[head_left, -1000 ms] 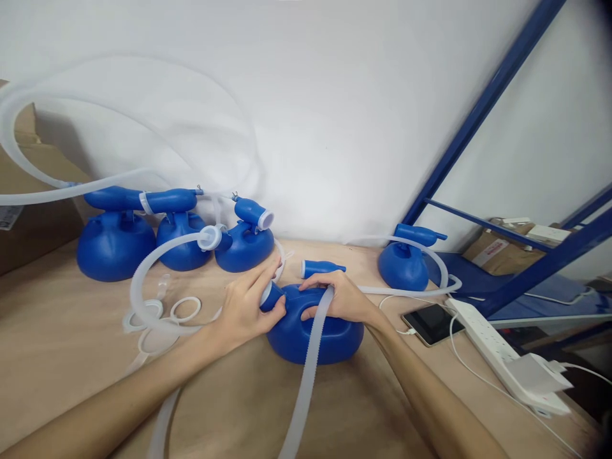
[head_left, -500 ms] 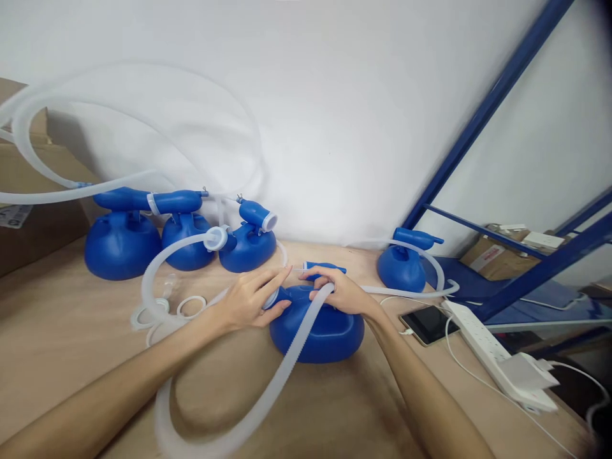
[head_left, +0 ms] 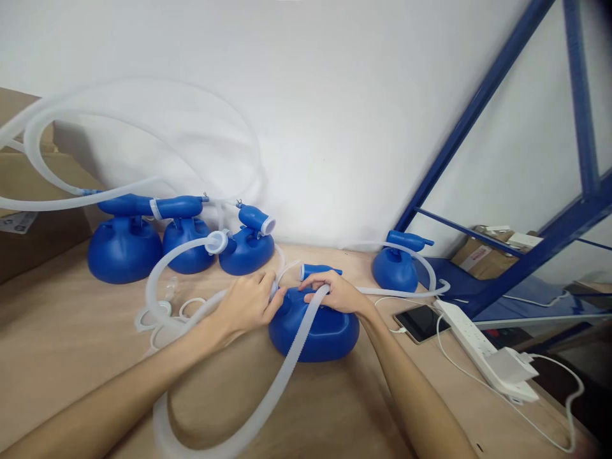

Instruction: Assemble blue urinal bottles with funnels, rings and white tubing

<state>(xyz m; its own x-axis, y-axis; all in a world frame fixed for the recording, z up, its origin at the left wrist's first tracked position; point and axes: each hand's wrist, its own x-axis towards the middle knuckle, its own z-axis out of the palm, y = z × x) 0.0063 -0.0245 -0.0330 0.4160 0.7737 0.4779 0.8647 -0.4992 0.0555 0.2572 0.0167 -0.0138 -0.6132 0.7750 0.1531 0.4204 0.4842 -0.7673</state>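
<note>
A rounded blue container [head_left: 315, 331] rests on the wooden table in front of me. My left hand [head_left: 252, 299] is closed around the white-ringed neck at the container's left side, its thumb pointing right. My right hand [head_left: 335, 292] lies over the container's top, fingers curled round the end of a ribbed translucent hose [head_left: 296, 347]. The hose loops down toward the table's near edge and back to the left. Just behind my right hand lies a blue tubular piece [head_left: 321, 271] with a white rim.
Several blue containers [head_left: 125, 252] with tubular tops and hoses stand at the back left, beside a cardboard box [head_left: 52, 172]. White rings [head_left: 192, 308] lie left. Another blue container [head_left: 394, 271], a phone [head_left: 421, 322] and a power strip [head_left: 478, 344] are right, near a blue metal rack [head_left: 478, 108].
My left hand's extended fingers have curled in around the neck. A thin clear strip between my hands has left my left fingertips. The view has shifted slightly.
</note>
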